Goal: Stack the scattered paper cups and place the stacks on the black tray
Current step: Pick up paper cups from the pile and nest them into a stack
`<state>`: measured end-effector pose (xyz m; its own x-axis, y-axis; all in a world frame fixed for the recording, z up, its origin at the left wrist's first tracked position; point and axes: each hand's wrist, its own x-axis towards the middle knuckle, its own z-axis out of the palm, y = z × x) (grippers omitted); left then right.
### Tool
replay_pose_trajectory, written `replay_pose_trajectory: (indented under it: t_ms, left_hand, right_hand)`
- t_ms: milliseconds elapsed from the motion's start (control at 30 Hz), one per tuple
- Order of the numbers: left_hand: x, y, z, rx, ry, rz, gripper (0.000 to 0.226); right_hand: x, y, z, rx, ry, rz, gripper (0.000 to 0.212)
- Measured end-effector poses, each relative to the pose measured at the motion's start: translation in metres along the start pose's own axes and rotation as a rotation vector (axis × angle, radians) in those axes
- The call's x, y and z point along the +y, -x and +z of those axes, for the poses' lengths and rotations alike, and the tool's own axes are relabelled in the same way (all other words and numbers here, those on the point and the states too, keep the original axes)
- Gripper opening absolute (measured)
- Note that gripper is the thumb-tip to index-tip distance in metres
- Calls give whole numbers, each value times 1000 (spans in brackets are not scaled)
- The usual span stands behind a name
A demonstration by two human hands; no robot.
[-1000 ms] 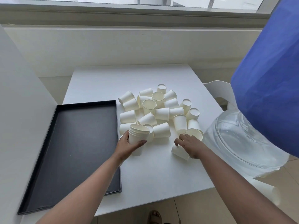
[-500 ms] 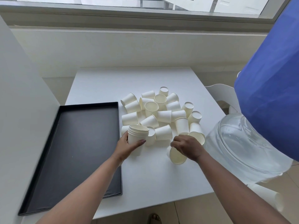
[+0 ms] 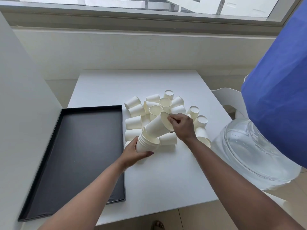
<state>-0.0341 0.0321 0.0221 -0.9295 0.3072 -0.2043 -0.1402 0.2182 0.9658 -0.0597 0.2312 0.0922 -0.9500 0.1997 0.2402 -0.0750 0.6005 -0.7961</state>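
Cup (image 3: 157, 126): thin paper, judged very light and easily crushed; best taken at the rolled rim or lightly round the wall. Right hand (image 3: 181, 126) pinched its rim, thumb and fingers closed on the edge, cup tilted, base entering the stack (image 3: 146, 143). Left hand (image 3: 132, 154) curled round the stack's wall. Cups plain cream-white, tapered. Loose cups (image 3: 135, 122) lay heaped from 10 to 3 o'clock of the stack. Tray (image 3: 66, 163) at 9 o'clock held no cups.

Both forearms are bare, no sleeves showing, no watch or rings on the left hand (image 3: 132, 152) or right hand (image 3: 181, 126). Fingernails look short and unpainted.
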Motion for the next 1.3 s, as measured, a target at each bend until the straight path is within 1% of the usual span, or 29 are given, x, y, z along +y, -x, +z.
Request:
replay_pose_trajectory:
  t_ms: [133,267,433,567,800,833,900,933,967,1033,1100,1167,1200,1267,1300]
  left_hand:
    - [-1,-1,1,4,-16,19,58]
    - [-2,0,0,5,-14,28,63]
    - [-1,-1,5,-31,-26,41,68]
    - [2,-2,9,-56,-17,36,61]
    - [0,1,17,-60,-2,35,58]
    - [1,0,18,-52,-4,30,58]
    - [2,-1,16,-31,-10,22,57]
    - [3,-1,14,-23,-11,19,58]
    - [2,-2,13,-16,-10,17,60]
    - [0,-3,9,4,-5,5,67]
    - [-2,-3,8,32,9,-3,67]
    - [-2,-4,7,56,18,-5,69]
    - [-2,-4,7,63,19,-4,73]
    - [-3,-4,7,73,17,-1,83]
    - [-3,-4,7,77,14,-1,84]
  right_hand:
    - [0,2,10,-94,10,15,19]
    - [1,7,19,-174,17,54,21]
    - [6,13,31,-212,61,100,20]
    - [12,19,37,-265,113,110,21]
    - [21,26,37,-308,114,139,22]
    - [21,25,35,-301,83,142,23]
    - [25,23,27,-214,28,169,25]
    - [30,21,22,-151,53,182,25]
    - [37,20,16,-95,138,190,24]
    - [56,19,2,-37,392,202,25]
    - [76,23,-10,-64,631,215,30]
    - [91,29,-18,-139,833,220,32]
    - [96,33,-20,-165,890,226,31]
    - [102,38,-22,-177,928,245,25]
    - [104,41,-22,-189,946,244,21]
